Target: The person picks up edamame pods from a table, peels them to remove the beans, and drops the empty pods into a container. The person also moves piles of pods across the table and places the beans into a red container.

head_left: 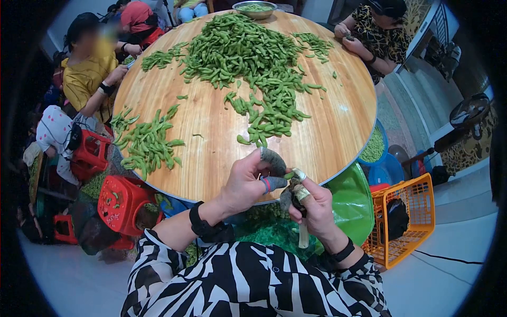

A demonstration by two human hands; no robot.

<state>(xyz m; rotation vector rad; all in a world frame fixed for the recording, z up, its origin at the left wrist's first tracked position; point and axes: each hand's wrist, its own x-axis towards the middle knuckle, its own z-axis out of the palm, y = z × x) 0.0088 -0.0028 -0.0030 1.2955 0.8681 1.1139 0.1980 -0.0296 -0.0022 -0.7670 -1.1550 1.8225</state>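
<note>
Over the near edge of the round wooden table point(206, 174), my left hand point(245, 182) and my right hand point(314, 203) meet. Dark coverings wrap several fingers of my left hand, and its thumb and fingers pinch one end of a green pod point(289, 175). Light tape and a dark covering are on fingers of my right hand, which closes on the pod's other end. A pale strip point(303, 235) hangs below my right hand. A large heap of green pods point(237, 47) lies beyond my hands, its tail reaching close to my left fingertips.
A smaller pod pile point(150, 142) lies at the table's left. Co-workers sit at the left and upper right. A metal bowl point(254, 9) stands at the far edge. Red stools point(119, 203) are at lower left; an orange crate point(404, 222), blue basins and a fan are at right.
</note>
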